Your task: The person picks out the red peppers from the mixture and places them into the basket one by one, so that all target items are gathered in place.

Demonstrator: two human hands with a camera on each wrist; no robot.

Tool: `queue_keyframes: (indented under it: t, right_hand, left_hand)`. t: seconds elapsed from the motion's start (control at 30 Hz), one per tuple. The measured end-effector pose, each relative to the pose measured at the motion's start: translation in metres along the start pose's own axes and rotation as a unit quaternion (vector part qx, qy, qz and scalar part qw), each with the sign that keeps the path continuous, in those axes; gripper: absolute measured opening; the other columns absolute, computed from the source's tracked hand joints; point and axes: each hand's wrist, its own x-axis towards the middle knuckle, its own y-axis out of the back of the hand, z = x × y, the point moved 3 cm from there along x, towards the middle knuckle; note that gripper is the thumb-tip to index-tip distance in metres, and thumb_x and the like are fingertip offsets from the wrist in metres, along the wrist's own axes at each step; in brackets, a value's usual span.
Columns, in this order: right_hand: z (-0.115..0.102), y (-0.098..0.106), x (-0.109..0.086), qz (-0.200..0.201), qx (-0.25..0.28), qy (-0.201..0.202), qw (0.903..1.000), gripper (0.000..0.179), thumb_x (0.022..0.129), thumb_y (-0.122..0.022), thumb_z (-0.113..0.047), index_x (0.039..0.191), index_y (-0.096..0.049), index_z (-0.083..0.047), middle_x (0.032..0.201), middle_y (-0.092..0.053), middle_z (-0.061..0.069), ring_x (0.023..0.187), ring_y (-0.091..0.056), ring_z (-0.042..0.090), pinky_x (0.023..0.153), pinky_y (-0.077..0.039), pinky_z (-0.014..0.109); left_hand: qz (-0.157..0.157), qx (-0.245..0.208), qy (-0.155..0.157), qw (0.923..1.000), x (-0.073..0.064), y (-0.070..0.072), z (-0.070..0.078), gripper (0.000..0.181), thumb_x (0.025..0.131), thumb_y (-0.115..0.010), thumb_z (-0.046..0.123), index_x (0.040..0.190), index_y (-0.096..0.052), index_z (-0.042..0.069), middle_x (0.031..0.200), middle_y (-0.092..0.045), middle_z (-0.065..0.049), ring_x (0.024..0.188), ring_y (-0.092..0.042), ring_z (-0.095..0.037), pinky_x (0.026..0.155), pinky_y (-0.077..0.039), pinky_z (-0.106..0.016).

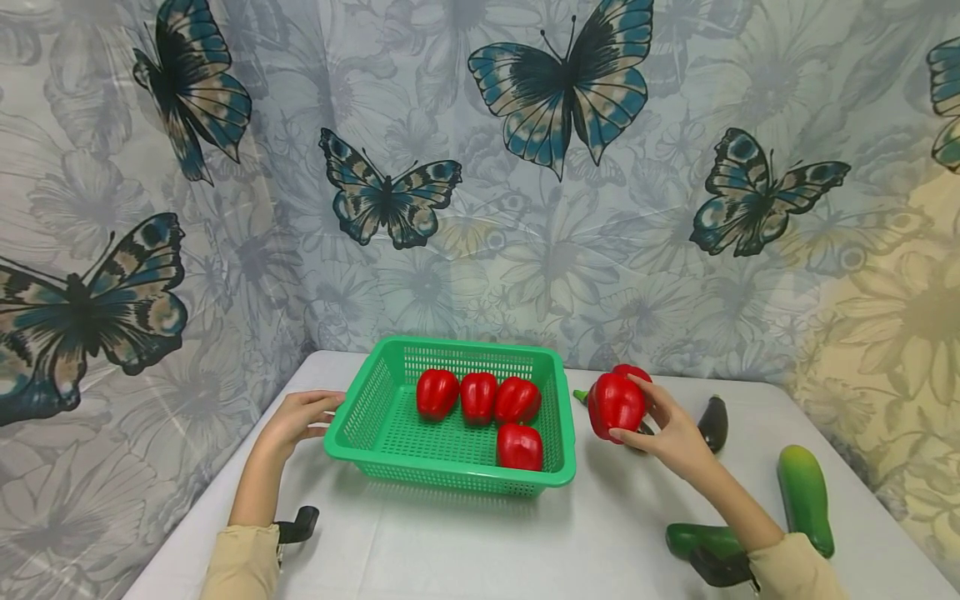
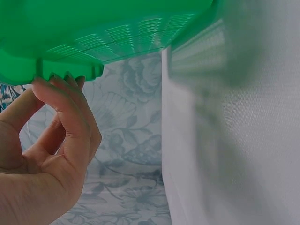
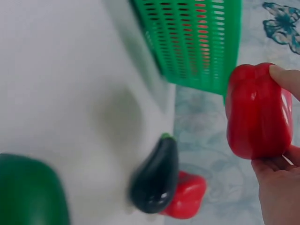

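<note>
A green plastic basket (image 1: 450, 477) with slotted walls stands on the white table. Several red bell peppers (image 1: 477, 398) lie in its middle and right part. My left hand (image 1: 298, 417) is at the basket's left rim; in the left wrist view its fingertips touch the lip of the rim (image 2: 70, 65). Just right of the basket, my right hand (image 1: 671, 435) holds another red bell pepper (image 1: 615, 407) above the table, thumb on one side and fingers on the other. The right wrist view shows this bell pepper (image 3: 259, 112) upright beside the basket's slotted wall (image 3: 197, 51).
Behind the held pepper, another red bell pepper (image 3: 187, 194) lies beside an eggplant (image 3: 157, 178). Farther right is a second eggplant (image 1: 714, 423). A dark green zucchini (image 1: 697, 540) and a long green vegetable (image 1: 806, 496) lie near the right forearm. Butterfly-print cloth hangs behind the table.
</note>
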Motion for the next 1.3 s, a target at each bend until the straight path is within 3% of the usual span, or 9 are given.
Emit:
queue_keyframes:
  t: [0.2, 0.43, 0.7, 0.93, 1.1, 1.3]
  right_hand:
    - [-0.014, 0.001, 0.006, 0.001, -0.007, 0.005, 1.0, 0.086, 0.082, -0.08, -0.026, 0.152, -0.032, -0.01, 0.146, -0.04, 0.021, 0.13, -0.044, 0.043, 0.089, -0.057, 0.05]
    - [-0.029, -0.003, 0.012, -0.001, 0.009, 0.007, 0.9999, 0.088, 0.082, -0.081, -0.024, 0.152, -0.03, -0.007, 0.148, -0.041, 0.021, 0.132, -0.045, 0.043, 0.091, -0.056, 0.052]
    - [-0.042, -0.013, 0.023, -0.011, 0.029, 0.023, 0.9992, 0.085, 0.083, -0.079, -0.02, 0.152, -0.032, -0.006, 0.147, -0.044, 0.02, 0.131, -0.049, 0.04, 0.09, -0.058, 0.043]
    - [-0.057, -0.021, 0.031, -0.015, 0.024, 0.028, 0.9992, 0.085, 0.084, -0.078, -0.023, 0.151, -0.03, -0.002, 0.147, -0.044, 0.02, 0.133, -0.047, 0.039, 0.101, -0.049, 0.052]
    - [-0.066, -0.028, 0.037, -0.025, 0.034, 0.016, 0.999, 0.087, 0.085, -0.077, -0.025, 0.152, -0.028, -0.001, 0.15, -0.041, 0.021, 0.139, -0.04, 0.041, 0.103, -0.047, 0.052]
    - [-0.074, -0.035, 0.045, -0.03, 0.012, 0.001, 0.9995, 0.088, 0.085, -0.077, -0.031, 0.152, -0.028, -0.001, 0.151, -0.04, 0.022, 0.138, -0.04, 0.044, 0.104, -0.046, 0.051]
  left_hand:
    - [0.001, 0.001, 0.0, 1.0, 0.001, 0.0, 0.0, 0.056, 0.096, -0.062, 0.037, 0.132, -0.056, -0.005, 0.097, -0.069, 0.005, 0.084, -0.066, -0.007, 0.082, -0.059, -0.033]
    - [0.005, -0.001, 0.003, 1.0, 0.0, 0.0, 0.0, 0.055, 0.096, -0.062, 0.037, 0.131, -0.057, -0.005, 0.097, -0.069, 0.006, 0.084, -0.067, -0.007, 0.082, -0.059, -0.033]
    - [0.004, 0.002, 0.001, 1.0, 0.001, 0.0, -0.001, 0.057, 0.096, -0.062, 0.037, 0.132, -0.056, -0.006, 0.102, -0.069, 0.003, 0.085, -0.066, -0.007, 0.083, -0.059, -0.033]
    - [0.002, 0.004, 0.0, 1.0, 0.001, 0.0, -0.001, 0.059, 0.096, -0.062, 0.039, 0.134, -0.055, -0.006, 0.106, -0.069, 0.0, 0.085, -0.066, -0.007, 0.083, -0.059, -0.033]
    - [0.005, 0.002, 0.001, 1.0, 0.001, 0.0, 0.0, 0.058, 0.095, -0.063, 0.039, 0.132, -0.056, -0.005, 0.104, -0.069, 0.001, 0.085, -0.066, -0.007, 0.083, -0.059, -0.033]
    - [0.008, -0.003, 0.003, 1.0, 0.001, 0.001, 0.0, 0.058, 0.094, -0.064, 0.039, 0.132, -0.057, -0.004, 0.099, -0.069, 0.005, 0.085, -0.066, -0.007, 0.083, -0.059, -0.032]
